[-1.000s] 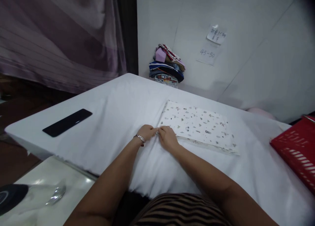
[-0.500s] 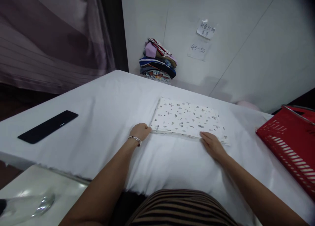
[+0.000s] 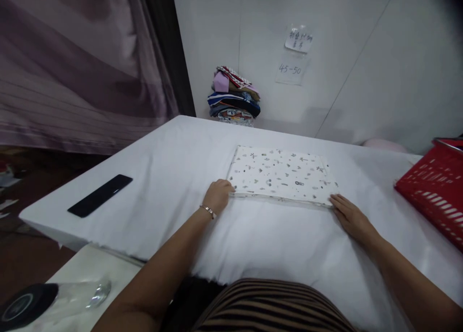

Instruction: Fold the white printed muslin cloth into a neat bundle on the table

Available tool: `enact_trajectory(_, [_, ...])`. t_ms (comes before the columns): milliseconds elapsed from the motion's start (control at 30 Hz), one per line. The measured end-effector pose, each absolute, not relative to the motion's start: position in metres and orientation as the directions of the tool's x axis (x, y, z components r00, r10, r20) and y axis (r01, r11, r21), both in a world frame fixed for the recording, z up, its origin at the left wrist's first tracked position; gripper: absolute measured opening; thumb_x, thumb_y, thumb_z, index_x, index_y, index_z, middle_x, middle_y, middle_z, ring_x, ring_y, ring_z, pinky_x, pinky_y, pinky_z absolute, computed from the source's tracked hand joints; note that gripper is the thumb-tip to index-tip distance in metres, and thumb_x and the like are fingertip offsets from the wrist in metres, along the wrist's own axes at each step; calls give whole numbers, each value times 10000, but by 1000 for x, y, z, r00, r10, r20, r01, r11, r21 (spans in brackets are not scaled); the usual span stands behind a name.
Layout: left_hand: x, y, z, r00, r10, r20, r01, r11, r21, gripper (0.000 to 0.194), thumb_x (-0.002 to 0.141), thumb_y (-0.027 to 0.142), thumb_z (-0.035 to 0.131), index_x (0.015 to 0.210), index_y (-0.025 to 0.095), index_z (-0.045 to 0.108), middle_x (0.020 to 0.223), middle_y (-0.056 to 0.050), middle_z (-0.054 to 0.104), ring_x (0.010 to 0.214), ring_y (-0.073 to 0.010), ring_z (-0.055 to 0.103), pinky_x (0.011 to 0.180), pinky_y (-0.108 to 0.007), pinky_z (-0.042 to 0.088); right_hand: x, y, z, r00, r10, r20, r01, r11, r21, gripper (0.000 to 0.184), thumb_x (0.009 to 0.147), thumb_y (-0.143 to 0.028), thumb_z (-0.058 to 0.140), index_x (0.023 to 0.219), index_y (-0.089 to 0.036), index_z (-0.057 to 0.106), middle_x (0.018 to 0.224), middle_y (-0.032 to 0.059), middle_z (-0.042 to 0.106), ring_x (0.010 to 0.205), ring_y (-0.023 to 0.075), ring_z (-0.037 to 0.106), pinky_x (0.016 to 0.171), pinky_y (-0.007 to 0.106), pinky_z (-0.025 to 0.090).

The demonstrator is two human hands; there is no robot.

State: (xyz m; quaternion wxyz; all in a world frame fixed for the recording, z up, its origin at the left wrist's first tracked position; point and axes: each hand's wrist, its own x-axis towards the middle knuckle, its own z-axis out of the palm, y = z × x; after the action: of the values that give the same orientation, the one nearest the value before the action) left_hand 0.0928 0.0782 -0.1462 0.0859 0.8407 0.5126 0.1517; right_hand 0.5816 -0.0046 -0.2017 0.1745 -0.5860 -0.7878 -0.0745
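A folded white cloth (image 3: 282, 175) with small printed motifs lies flat on the white-covered table (image 3: 170, 153). At its near left corner, my left hand (image 3: 218, 196) is closed, the fingertips pinching the folded edge; a silver bracelet circles that wrist. My right hand (image 3: 352, 218) touches the near right corner, its fingers stretched out and resting on the cloth's edge. Its thumb is not clearly visible. Layered folds show along the near side of the cloth, between the two hands.
A black phone-like slab (image 3: 100, 195) lies on the table at left. A red plastic basket (image 3: 434, 187) stands at right. Behind the table is a stack of folded clothes (image 3: 234, 98) by the wall. A clear bottle (image 3: 77, 293) with a dark cap lies on a pale surface at lower left.
My right hand has slid rightward along the near edge to the cloth's right corner. My left hand stays at the left corner. The view has shifted slightly.
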Motion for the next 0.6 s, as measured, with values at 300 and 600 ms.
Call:
enact_trajectory(300, [84, 84, -138, 538, 841, 55, 818, -537, 207, 282, 790, 124, 480, 1008, 222, 630, 1076, -63, 618, 1046, -219, 505, 897, -363, 370, 600, -7, -207, -193, 929, 315, 969, 231, -87, 446, 873, -249, 332, 1269, -227, 535, 1376, 62, 471, 1284, 213, 408, 1037, 411, 410])
enact_trajectory(600, [75, 80, -148, 416, 896, 155, 834, -444, 328, 308, 740, 80, 487, 934, 236, 668, 1005, -32, 644, 981, -187, 541, 857, -311, 414, 609, -3, -228, -117, 931, 347, 933, 223, -282, 416, 817, -374, 393, 1150, -314, 635, 1269, 130, 552, 1219, 271, 472, 1015, 424, 416])
